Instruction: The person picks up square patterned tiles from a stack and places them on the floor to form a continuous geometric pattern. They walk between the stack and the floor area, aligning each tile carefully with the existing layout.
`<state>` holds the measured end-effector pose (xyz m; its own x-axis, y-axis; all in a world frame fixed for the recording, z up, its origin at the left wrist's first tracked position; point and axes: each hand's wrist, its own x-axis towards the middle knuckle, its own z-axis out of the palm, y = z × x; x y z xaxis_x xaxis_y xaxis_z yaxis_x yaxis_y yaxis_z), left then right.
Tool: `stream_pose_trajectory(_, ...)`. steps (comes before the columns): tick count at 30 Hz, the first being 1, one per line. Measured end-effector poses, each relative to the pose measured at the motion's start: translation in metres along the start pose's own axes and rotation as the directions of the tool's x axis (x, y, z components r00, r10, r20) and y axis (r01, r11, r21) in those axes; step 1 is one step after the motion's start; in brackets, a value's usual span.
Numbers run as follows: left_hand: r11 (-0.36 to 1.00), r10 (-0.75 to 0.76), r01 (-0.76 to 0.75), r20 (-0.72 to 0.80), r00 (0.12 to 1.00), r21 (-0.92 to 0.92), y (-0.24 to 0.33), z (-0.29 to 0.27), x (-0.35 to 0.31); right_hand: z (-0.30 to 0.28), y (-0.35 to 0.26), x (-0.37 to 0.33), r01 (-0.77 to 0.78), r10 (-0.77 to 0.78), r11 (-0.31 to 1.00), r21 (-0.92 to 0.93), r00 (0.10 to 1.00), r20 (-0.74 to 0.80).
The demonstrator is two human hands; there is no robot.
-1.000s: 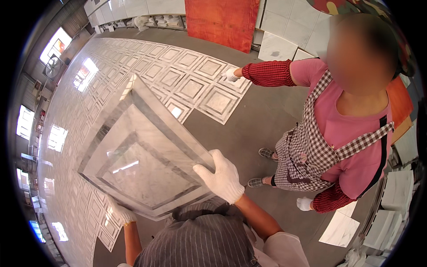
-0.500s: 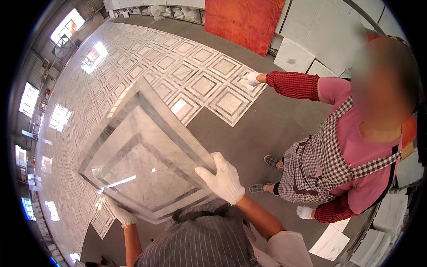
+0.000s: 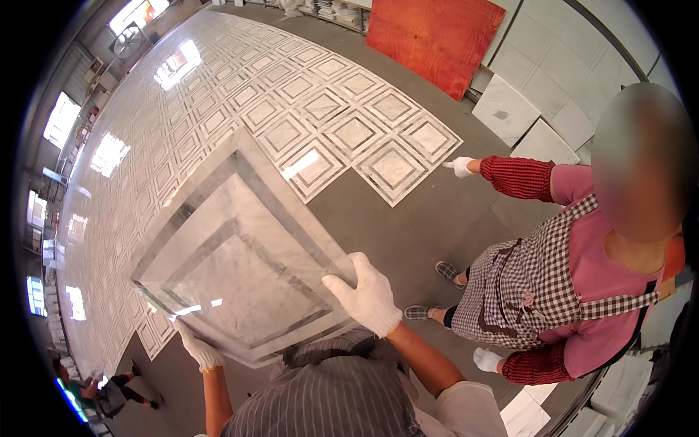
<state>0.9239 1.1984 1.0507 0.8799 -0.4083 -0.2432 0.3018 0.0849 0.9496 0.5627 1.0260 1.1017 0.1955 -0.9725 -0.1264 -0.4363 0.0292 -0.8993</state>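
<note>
A large square marble tile [image 3: 244, 280], white with grey bands framing its middle, is held up tilted before my body. My left hand [image 3: 198, 348], in a white knit glove, grips its lower left edge, the fingers partly hidden by the tile. On the right edge my right hand [image 3: 369, 297], gloved the same way, clasps the tile with the thumb lying over its face. Beyond it, a patterned tile panel [image 3: 393, 172] of matching design belongs to the shiny expanse laid over the floor.
At the right stands a co-worker [image 3: 575, 269] in a checked apron, one gloved hand [image 3: 461, 167] stretched toward the laid tiles. Another person [image 3: 120, 390] is at the lower left. A red-orange board [image 3: 435, 40] and white slabs [image 3: 504, 111] lean at the back. Grey floor [image 3: 349, 211] borders the tiles.
My view has turned, so the laid tiles and the co-worker sit farther right in it. The person at lower left has come further into view. Both my hands keep hold of the tile.
</note>
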Motion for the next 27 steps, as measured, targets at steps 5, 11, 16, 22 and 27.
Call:
stream_pose_trajectory(5, 0.995, 0.085, -0.088, 0.044, 0.995, 0.056, 0.001, 0.01, -0.018, -0.006, -0.004, 0.002, 0.005, -0.005, 0.994, 0.107, 1.0, -0.004)
stream_pose_trajectory(11, 0.941, 0.124, -0.116, -0.004, 0.992, 0.319, 0.01, 0.079, -0.04, -0.044, 0.012, -0.001, -0.121, 0.136, 0.959, 0.256, 0.99, -0.042)
stream_pose_trajectory(16, 0.948, 0.047, -0.049, 0.015, 0.999, 0.316, 0.008, 0.111, -0.068, -0.075, 0.027, -0.003, -0.157, 0.183, 0.932, 0.328, 0.982, -0.049)
stream_pose_trajectory(22, 0.906, 0.051, -0.067, 0.048, 0.998, 0.418, 0.018, 0.124, -0.07, -0.078, 0.015, -0.008, -0.176, 0.187, 0.922, 0.345, 0.982, 0.002)
stream_pose_trajectory(27, 0.867, 0.057, -0.07, 0.042, 0.997, 0.494, 0.027, 0.124, -0.076, -0.08, -0.03, -0.008, -0.195, 0.204, 0.967, 0.164, 0.978, -0.039)
